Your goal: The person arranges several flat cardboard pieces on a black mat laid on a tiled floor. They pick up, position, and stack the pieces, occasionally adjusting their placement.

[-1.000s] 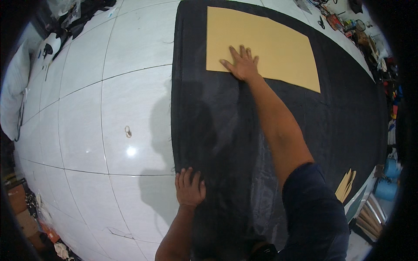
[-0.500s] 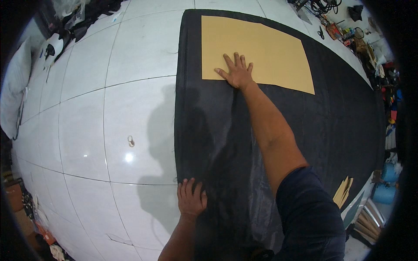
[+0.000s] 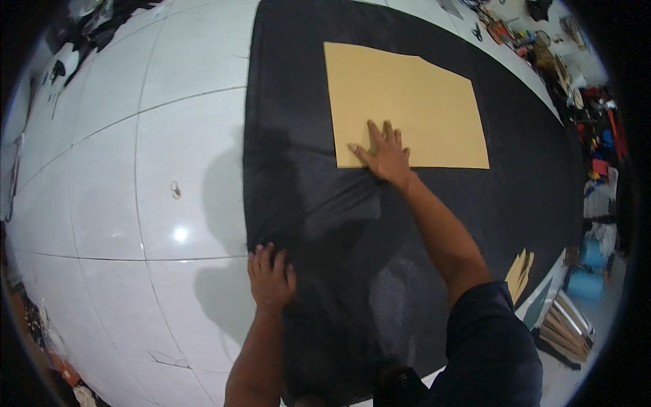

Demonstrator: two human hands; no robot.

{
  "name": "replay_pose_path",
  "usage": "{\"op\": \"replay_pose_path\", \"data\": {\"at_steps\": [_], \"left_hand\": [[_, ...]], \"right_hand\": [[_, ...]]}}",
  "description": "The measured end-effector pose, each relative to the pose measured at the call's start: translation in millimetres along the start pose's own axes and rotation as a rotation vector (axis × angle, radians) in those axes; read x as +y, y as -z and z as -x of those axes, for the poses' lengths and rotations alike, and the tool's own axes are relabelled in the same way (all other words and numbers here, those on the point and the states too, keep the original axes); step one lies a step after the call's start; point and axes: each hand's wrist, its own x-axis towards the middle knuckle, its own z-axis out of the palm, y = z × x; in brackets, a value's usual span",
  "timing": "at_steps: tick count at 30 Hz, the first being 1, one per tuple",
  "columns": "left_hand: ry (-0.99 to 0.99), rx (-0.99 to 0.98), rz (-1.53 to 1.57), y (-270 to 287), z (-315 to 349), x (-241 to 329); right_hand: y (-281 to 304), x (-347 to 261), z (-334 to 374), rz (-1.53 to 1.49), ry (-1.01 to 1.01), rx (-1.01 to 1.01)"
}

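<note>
A large sheet of black fabric (image 3: pixel 536 176) lies spread over white floor tiles. On it rests a tan pattern piece (image 3: pixel 413 102), cut from card or stiff paper, with a slanted upper right edge. My right hand (image 3: pixel 388 154) presses flat on the pattern's lower edge, fingers spread. My left hand (image 3: pixel 272 277) lies on the fabric's left edge, fingers stretched out and palm down. Between the two hands, wrinkles run diagonally through the cloth.
Several narrow tan pattern pieces (image 3: pixel 520 275) lie at the fabric's right side. Scissors (image 3: pixel 477 32) sit on the floor at the far right, near mixed clutter. A small pale loop-shaped item (image 3: pixel 175 190) rests on the tiles at left. Blue rolls (image 3: pixel 587 271) stand at right.
My right hand and the tan pattern have come nearer and shifted right across the fabric, and the pattern has turned slightly. Wrinkles have formed in the cloth. My left hand stays at the edge.
</note>
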Motion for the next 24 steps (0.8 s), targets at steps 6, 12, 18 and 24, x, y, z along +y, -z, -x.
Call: {"op": "replay_pose_path", "data": {"at_steps": [6, 12, 18, 24], "left_hand": [[-0.010, 0.019, -0.044, 0, 2, 4], [-0.040, 0.048, -0.055, -5, 6, 4], [-0.054, 0.064, -0.065, -4, 7, 4], [-0.042, 0.084, -0.095, -2, 12, 3]], "right_hand": [[-24, 41, 144, -0.141, -0.004, 0.004], [-9, 162, 176, -0.143, 0.034, 0.110], [-9, 186, 173, 0.308, 0.241, -0.118], [-10, 172, 180, 0.337, 0.328, -0.118]]}}
